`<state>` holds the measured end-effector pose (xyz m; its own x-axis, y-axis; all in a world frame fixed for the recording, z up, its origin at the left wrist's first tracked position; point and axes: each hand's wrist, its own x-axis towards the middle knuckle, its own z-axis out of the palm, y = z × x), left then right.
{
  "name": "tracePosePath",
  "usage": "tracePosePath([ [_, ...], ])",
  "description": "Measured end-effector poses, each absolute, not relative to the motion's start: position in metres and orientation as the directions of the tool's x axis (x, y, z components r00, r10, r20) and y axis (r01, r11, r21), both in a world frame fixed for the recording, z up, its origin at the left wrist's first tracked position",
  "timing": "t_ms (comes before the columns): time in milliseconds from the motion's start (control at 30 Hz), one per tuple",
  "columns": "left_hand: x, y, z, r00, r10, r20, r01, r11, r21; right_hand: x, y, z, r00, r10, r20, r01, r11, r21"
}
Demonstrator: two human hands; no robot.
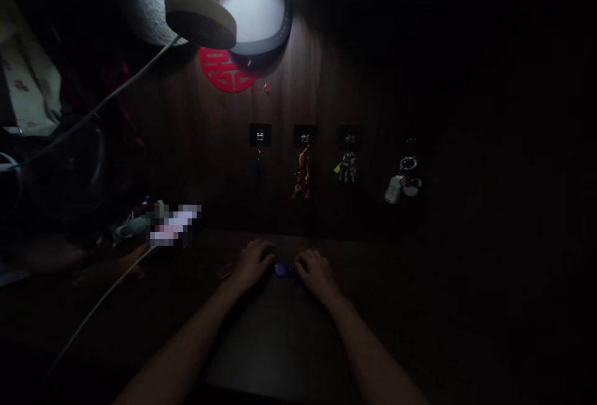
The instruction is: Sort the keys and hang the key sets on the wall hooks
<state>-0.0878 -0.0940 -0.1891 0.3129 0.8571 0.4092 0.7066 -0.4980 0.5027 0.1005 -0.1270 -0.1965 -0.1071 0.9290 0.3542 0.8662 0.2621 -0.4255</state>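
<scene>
On the dark wooden tabletop point(261, 343), my left hand point(254, 262) rests palm down, its thumb apart from the bent fingers. Opposite it, my right hand point(314, 270) lies in a similar way, fingers loosely bent and apart. Between the two hands is a small round blue tag point(280, 269), flat on the surface. Something small and dark sits beside the tag near my right fingertips; the dim light hides what it is. Neither hand visibly grips anything. A thin reddish-brown item point(225, 271) lies just left of my left hand.
Along the wooden back panel point(321, 94), hooks hold a bunch of keys point(347, 167), an orange-yellow lanyard point(305, 165) and a key ring with white fobs point(394, 188). A lit lamp point(256, 13) stands above a red paper cutout point(226, 72). A white cable point(112, 287) crosses the left side.
</scene>
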Motion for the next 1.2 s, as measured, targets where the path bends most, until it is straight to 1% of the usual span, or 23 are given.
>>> tracePosePath([
  [67, -0.081, -0.102, -0.186, 0.372, 0.823, 0.430, 0.684, -0.556, 0.472, 0.101, -0.126, -0.196, -0.112, 0.922, 0.371, 0.839, 0.287, -0.462],
  [133, -0.074, -0.109, -0.183, 0.408, 0.801, 0.438, 0.670, -0.588, 0.452, 0.100, -0.126, -0.195, -0.138, 0.907, 0.399, 0.779, 0.348, -0.522],
  [200, -0.069, -0.113, -0.180, 0.415, 0.794, 0.445, 0.651, -0.601, 0.464, 0.099, -0.126, -0.193, -0.162, 0.883, 0.441, 0.700, 0.418, -0.579],
  [300, -0.065, -0.117, -0.176, 0.389, 0.807, 0.444, 0.598, -0.588, 0.544, 0.095, -0.127, -0.189, -0.155, 0.845, 0.512, 0.610, 0.489, -0.623],
  [400, -0.066, -0.118, -0.169, 0.346, 0.834, 0.430, 0.540, -0.551, 0.636, 0.092, -0.129, -0.185, -0.108, 0.815, 0.569, 0.554, 0.525, -0.646],
  [500, -0.068, -0.120, -0.157, 0.320, 0.857, 0.403, 0.443, -0.512, 0.736, 0.092, -0.131, -0.181, -0.003, 0.806, 0.592, 0.514, 0.509, -0.690],
  [600, -0.070, -0.119, -0.141, 0.268, 0.902, 0.338, 0.294, -0.411, 0.863, 0.095, -0.131, -0.180, 0.077, 0.812, 0.579, 0.498, 0.472, -0.728],
  [667, -0.072, -0.118, -0.129, 0.225, 0.930, 0.290, 0.187, -0.333, 0.924, 0.096, -0.129, -0.182, 0.081, 0.815, 0.573, 0.513, 0.459, -0.725],
  [767, -0.076, -0.113, -0.112, 0.172, 0.950, 0.262, 0.069, -0.276, 0.959, 0.096, -0.126, -0.187, 0.038, 0.817, 0.576, 0.548, 0.465, -0.696],
  [933, -0.088, -0.099, -0.089, 0.088, 0.954, 0.288, -0.035, -0.286, 0.958, 0.094, -0.123, -0.194, -0.037, 0.823, 0.567, 0.572, 0.483, -0.664],
  [1067, -0.097, -0.084, -0.075, 0.013, 0.950, 0.312, -0.054, -0.310, 0.949, 0.095, -0.123, -0.195, -0.036, 0.824, 0.566, 0.591, 0.474, -0.653],
  [1200, -0.101, -0.070, -0.062, -0.034, 0.956, 0.290, -0.118, -0.292, 0.949, 0.094, -0.124, -0.194, -0.047, 0.829, 0.557, 0.602, 0.468, -0.647],
])
